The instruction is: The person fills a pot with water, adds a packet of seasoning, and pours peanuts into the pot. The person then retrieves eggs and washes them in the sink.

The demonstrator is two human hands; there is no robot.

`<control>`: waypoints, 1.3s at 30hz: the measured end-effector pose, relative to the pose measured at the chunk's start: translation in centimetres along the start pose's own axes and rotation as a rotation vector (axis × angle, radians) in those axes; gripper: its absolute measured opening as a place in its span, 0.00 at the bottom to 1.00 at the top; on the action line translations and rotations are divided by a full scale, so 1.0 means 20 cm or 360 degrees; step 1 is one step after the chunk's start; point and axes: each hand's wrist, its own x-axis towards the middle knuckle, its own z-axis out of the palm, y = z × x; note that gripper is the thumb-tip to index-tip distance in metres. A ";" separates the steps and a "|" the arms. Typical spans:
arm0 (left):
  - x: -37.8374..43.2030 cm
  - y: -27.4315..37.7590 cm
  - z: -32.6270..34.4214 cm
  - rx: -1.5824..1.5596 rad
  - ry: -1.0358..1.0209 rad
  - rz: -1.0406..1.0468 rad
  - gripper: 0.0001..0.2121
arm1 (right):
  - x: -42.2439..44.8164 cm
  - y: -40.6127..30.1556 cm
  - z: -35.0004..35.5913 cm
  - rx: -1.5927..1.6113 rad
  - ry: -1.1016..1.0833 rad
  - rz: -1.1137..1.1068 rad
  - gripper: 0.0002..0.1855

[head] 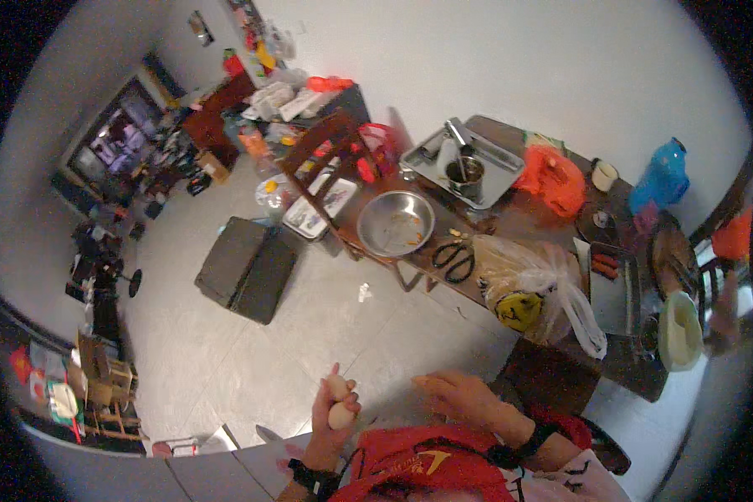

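Note:
Two pale, rounded objects that look like eggs (341, 415) are gripped in my left hand (336, 401), held over the floor in front of my red apron (423, 461). My right hand (455, 398) is spread in front of the apron, to the right of my left hand, and touches nothing that I can make out. A steel bowl (376, 224) with orange scraps in it rests on the wooden table beyond. Beside the bowl lie black-handled scissors (453, 262) and a knotted clear plastic bag (527, 270) with a yellow item inside.
On the table (496, 229) stand a metal tray (502, 194) with a steel pot (465, 176), a red plastic bag (552, 182) and a second tray (612, 301) with reddish items. A wooden chair (307, 188) adjoins the table. A dark box (248, 270) sits on the tiled floor.

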 end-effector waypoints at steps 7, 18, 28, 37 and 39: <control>0.49 0.26 -0.07 -0.0175 0.0039 -0.0181 0.20 | 0.36 0.18 -0.08 -0.0324 0.0198 -0.0106 0.19; 1.18 0.85 0.14 -0.0192 -0.0285 -0.0055 0.22 | 0.95 0.87 -0.74 -0.0775 0.0794 0.0856 0.10; 1.47 0.89 0.08 -0.0014 0.0046 0.0264 0.24 | 0.59 2.51 -1.48 -0.1516 0.0633 0.1537 0.09; 1.40 0.76 0.26 -0.0040 0.0417 0.0548 0.24 | 0.55 3.15 -1.70 -0.1385 0.0304 0.2000 0.10; 1.49 0.69 0.46 0.0011 0.0519 0.0619 0.22 | 0.52 3.26 -1.73 -0.1398 0.0281 0.2003 0.10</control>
